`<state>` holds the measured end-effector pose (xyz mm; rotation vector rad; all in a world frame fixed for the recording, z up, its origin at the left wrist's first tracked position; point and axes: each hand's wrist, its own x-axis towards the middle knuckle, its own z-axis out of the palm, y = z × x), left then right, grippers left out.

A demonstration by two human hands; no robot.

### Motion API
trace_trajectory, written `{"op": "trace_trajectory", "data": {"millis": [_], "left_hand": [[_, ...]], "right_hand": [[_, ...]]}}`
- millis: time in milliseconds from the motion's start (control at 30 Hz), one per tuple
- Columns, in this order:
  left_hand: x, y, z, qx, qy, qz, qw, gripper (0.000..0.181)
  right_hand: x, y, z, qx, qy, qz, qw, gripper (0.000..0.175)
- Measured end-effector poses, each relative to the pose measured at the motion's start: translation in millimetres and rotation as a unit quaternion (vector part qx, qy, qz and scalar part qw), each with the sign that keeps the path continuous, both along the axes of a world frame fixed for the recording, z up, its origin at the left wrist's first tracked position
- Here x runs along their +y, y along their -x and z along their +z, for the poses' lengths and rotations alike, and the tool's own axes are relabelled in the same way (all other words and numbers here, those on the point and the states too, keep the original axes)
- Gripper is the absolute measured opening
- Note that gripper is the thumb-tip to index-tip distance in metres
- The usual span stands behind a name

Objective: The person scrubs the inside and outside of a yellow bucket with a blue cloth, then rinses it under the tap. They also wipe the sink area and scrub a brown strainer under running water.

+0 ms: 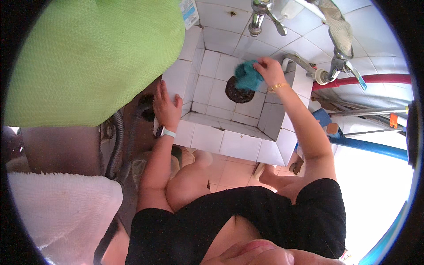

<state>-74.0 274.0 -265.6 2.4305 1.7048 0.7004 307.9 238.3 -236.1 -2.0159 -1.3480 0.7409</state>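
Observation:
A blurred teal cloth point(248, 75) hangs from the fingers of my right hand point(270, 70), inside the white tiled sink point(238, 140). It partly covers the dark round drain point(239, 94) in the sink's floor. Above the cloth is a chrome tap point(261, 16), and a faint stream of water seems to fall from it. My left hand point(167, 107) rests on the sink's left tiled edge with its fingers apart and nothing in it.
A large green textured cloth point(99, 59) fills the upper left, with a white towel point(63, 212) below it. Grey corrugated hoses point(116, 145) run beside the sink. At the right are a second tap point(339, 68), a red hose point(371, 80) and several poles, one blue point(371, 148).

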Motion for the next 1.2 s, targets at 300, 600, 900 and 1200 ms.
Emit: {"op": "trace_trajectory", "data": {"millis": [300, 600, 900, 1200], "left_hand": [[-2, -1, 0, -0.024, 0.037, 0.02, 0.999, 0.067], [-4, 0, 2, -0.088, 0.072, 0.028, 0.993, 0.061], [-5, 0, -1, -0.067, 0.043, 0.009, 0.997, 0.066], [-6, 1, 1, -0.048, 0.061, 0.024, 0.997, 0.065]], "right_hand": [[116, 92, -12, 0.163, -0.207, -0.116, 0.958, 0.033], [88, 223, -35, -0.077, -0.183, 0.141, 0.97, 0.031], [31, 92, -2, 0.126, -0.229, -0.211, 0.942, 0.028], [90, 25, -21, 0.14, -0.275, -0.391, 0.867, 0.028]]}}
